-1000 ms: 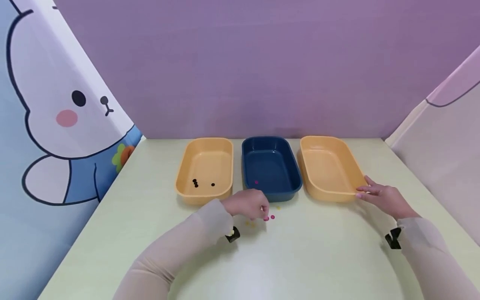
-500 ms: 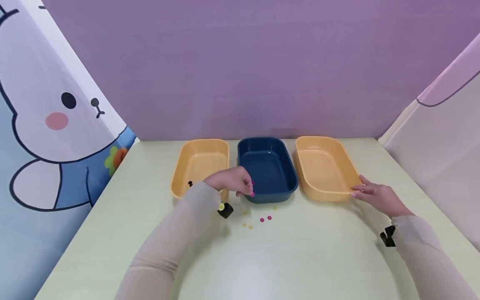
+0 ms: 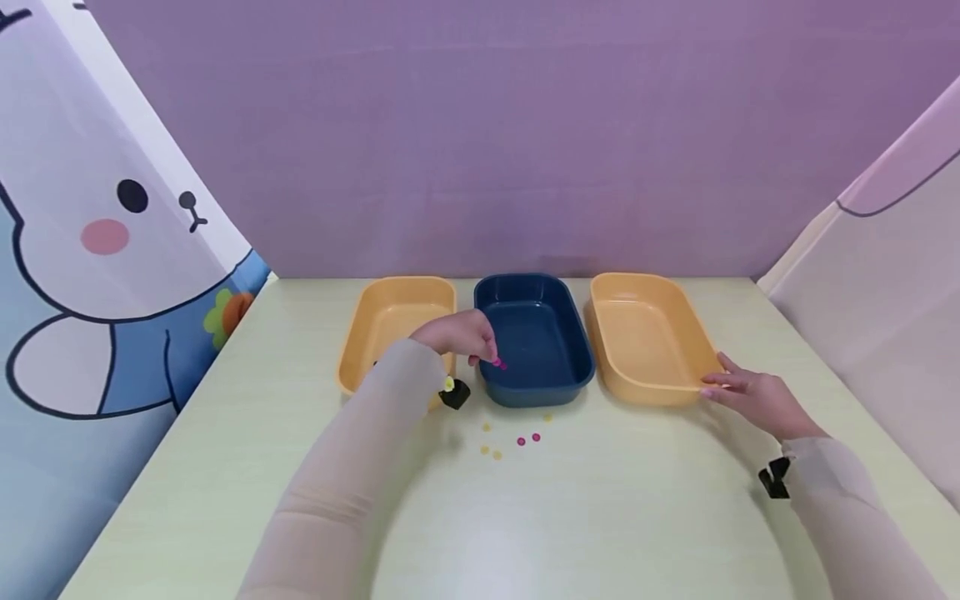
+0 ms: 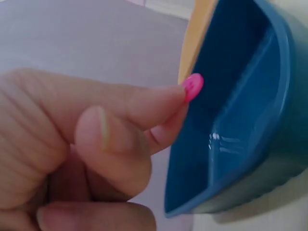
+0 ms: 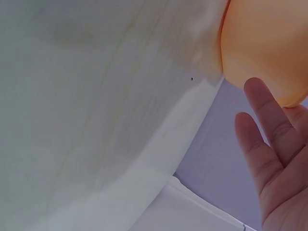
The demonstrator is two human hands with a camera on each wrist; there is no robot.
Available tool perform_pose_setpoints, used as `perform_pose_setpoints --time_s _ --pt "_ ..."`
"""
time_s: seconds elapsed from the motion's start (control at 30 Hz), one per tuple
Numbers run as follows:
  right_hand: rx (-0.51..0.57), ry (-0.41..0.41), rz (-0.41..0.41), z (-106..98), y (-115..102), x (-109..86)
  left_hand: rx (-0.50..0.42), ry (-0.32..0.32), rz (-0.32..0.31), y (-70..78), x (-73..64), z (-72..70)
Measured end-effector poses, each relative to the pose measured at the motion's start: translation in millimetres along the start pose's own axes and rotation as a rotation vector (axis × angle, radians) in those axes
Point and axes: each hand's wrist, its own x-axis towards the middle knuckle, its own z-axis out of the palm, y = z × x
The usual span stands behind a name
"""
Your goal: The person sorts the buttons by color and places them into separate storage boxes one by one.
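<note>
A small pink button is pinched at the fingertips of my left hand, over the left side of the dark blue tray. Close by that hand, another pink button shows inside the blue tray. My right hand touches the near right corner of the right-hand orange tray; in the right wrist view its fingers extend loosely beside the tray wall. On the table in front of the blue tray lie two pink buttons and several small yellow pieces.
A second orange tray stands left of the blue one, partly covered by my left forearm. All three trays stand in a row on the pale table, before a purple back wall. A printed cartoon panel rises at the left.
My left hand has lifted from the buttons on the table and moved up and left to the blue tray, carrying a pink button. The right hand stays at its tray corner.
</note>
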Motion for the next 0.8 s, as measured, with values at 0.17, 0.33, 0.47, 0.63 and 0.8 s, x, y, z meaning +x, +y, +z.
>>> perform_pose_setpoints --time_s 0.17,0.33,0.47,0.63,0.8 --pt "-0.002 0.01 -0.006 0.6 -1.2 -0.3 -0.07 0.125 -0.076 -6.2 6.1 -0.2" --pt "-0.012 0.003 -0.008 -1.8 -1.8 -0.2 -0.219 0.286 -0.161 -9.4 12.6 6.3" --pt "-0.021 0.001 -0.006 -4.6 -0.3 -3.0 -0.301 0.392 -0.214 -9.1 19.8 11.3" --pt "-0.043 0.005 -0.007 -5.5 0.6 -6.3 -0.423 0.443 -0.276 -8.6 28.6 12.8" --pt "-0.008 0.017 -0.013 -1.9 -1.4 -6.2 -0.44 0.426 -0.365 -13.6 31.6 16.6"
